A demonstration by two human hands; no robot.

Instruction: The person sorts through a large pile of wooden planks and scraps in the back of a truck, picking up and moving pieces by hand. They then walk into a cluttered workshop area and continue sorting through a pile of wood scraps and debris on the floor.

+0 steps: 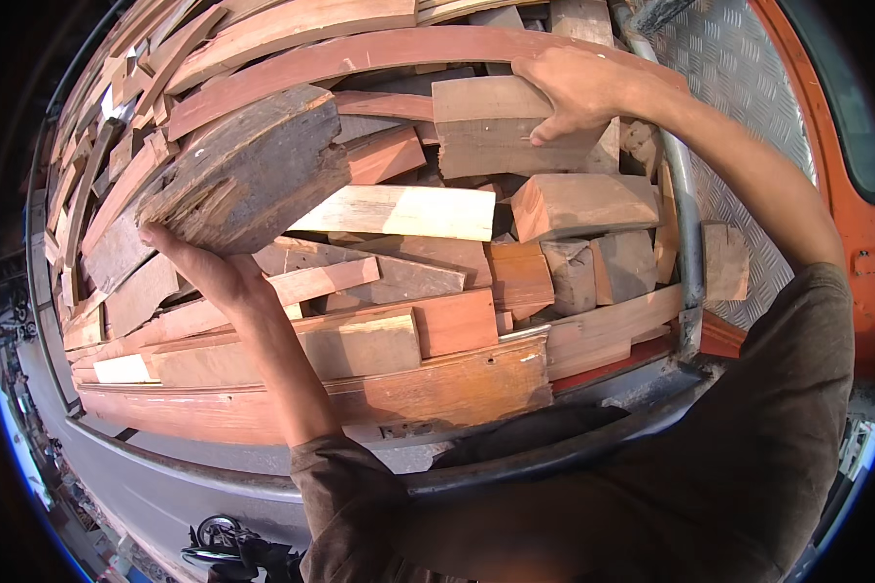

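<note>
Weathered grey timber block (253,160) sits at the left of the loaded wood pile (437,267), tilted, with the left hand (226,275) under its near edge. That hand has its thumb against the near left corner, while the fingers are hidden beneath the wood, so I cannot tell how far they wrap around; it looks like a supporting hold. The right hand (581,89) is spread across the right part of a brown block (486,126), thumb on the side toward the person and fingers toward the far edge; whether it bears any weight I cannot tell. Both pieces look thick and stiff, so neither should bend, and the grey one is probably heavy enough to tip if held only at one corner. Its surface seems rough and dry, giving good friction, but the near left face is split into raw splinters and the right end is ragged; bare skin would do better away from both, with the palm under the middle and the thumb on sound wood. The brown block appears squarer and cleaner, and a grip over its width, near its middle, should suit it. Around them, loose offcuts could shift under pressure.
</note>
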